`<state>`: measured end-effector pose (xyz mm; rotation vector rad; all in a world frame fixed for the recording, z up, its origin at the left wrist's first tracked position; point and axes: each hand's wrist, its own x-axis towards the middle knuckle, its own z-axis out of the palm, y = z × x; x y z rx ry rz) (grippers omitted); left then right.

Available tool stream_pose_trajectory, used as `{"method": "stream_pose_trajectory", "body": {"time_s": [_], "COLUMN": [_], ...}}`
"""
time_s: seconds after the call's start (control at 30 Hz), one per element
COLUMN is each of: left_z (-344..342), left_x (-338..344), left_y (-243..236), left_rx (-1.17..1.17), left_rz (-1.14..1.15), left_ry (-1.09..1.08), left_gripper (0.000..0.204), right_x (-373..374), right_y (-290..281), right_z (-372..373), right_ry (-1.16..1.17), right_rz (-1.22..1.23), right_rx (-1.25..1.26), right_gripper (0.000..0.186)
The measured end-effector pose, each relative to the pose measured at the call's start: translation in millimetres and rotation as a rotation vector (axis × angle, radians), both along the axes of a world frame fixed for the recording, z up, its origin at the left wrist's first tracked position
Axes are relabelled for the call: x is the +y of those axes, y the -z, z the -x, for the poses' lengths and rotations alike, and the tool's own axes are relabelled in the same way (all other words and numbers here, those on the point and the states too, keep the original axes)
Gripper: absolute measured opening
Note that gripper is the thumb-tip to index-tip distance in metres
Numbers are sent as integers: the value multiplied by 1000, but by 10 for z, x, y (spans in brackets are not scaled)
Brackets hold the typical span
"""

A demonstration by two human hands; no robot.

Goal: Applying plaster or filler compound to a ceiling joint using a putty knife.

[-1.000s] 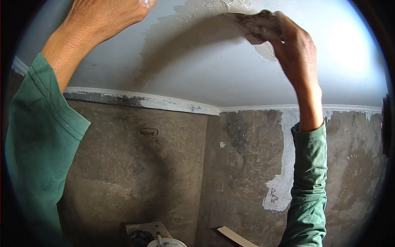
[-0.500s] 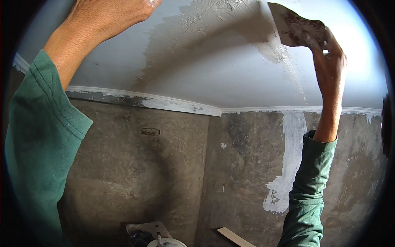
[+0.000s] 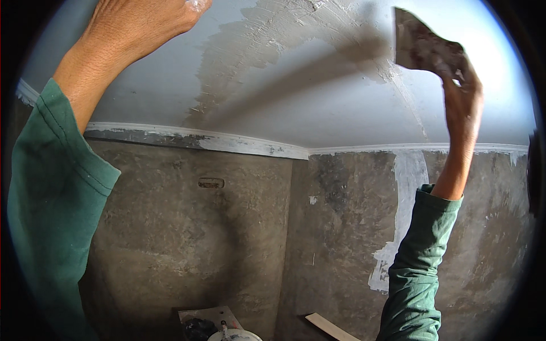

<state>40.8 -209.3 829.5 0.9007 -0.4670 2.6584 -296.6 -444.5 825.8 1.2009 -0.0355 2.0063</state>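
High on the right, my right hand (image 3: 462,88) is closed on a broad putty knife (image 3: 424,45) with a smeared blade. The blade is up by the ceiling (image 3: 318,96), beside a patch of wet beige putty (image 3: 250,42). I cannot tell whether its edge touches the surface. My left hand (image 3: 142,25) is raised at the upper left, cut off by the top of the picture. Its fingers look curled, with white putty on one knuckle. Whatever it holds is out of view.
A white cornice (image 3: 244,145) runs between the ceiling and the rough grey-brown wall (image 3: 170,227). White filler (image 3: 409,187) streaks the right-hand wall. Low down are a pale bucket (image 3: 236,335), a board (image 3: 213,314) with a dark bag (image 3: 199,328), and a wooden strip (image 3: 330,327).
My right hand has moved the putty knife to the right, off the putty patch's edge. My left hand has shifted slightly left, and the view has moved a little.
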Motion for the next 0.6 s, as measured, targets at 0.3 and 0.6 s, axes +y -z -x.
{"method": "stream_pose_trajectory", "body": {"time_s": [0.3,0.6], "left_z": [-16,-10], "left_x": [41,33], "left_y": [-13,-1], "left_rx": [-30,72], "left_rz": [-3,24], "left_ry": [-16,-45], "left_gripper": [76,77], "right_x": [225,658], "right_y": [-336,-94], "right_z": [-492,-706], "right_ry": [328,206], "right_rz": [39,171], "right_rx": [107,-78], "right_gripper": [33,20]}}
